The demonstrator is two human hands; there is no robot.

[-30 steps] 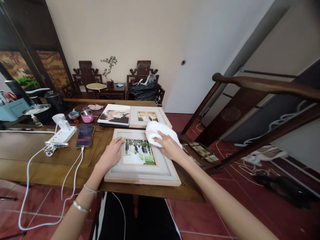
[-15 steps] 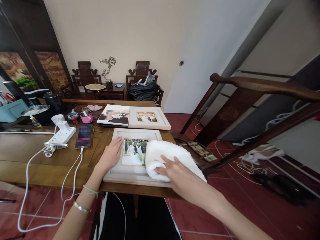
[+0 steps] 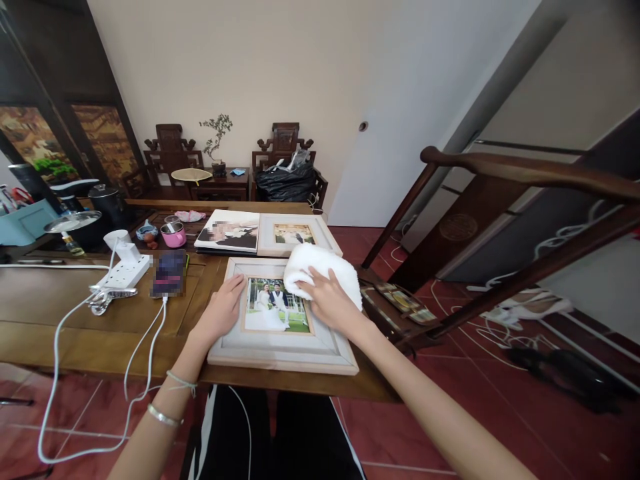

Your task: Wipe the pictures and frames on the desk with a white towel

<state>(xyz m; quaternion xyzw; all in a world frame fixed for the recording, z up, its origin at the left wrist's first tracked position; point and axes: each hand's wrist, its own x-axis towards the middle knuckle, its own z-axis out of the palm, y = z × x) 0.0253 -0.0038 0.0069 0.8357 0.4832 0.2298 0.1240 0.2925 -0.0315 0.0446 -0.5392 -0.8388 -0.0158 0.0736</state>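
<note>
Across our brown wooden surface (image 3: 40, 293), a pale, rectangular wooden picture frame (image 3: 280, 355) is lying flat. Our left hand (image 3: 223, 310) is resting on its border, unclenched, gripping nothing; our right hand (image 3: 331, 303), fingers loosely spread, is holding a folded, fluffy white cloth (image 3: 327, 261) at its far right corner. We are seemingly mid-wipe, but cannot tell which areas are finished.

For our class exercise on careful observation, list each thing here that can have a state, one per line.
Near frame: flat, face up
White cloth: bunched, over the near frame's far right corner
Left hand: resting on near frame
Right hand: holding white cloth
Far frame: face up
Phone: cable attached, screen unclear
Pink cup: upright
Black bag: bulging
</note>
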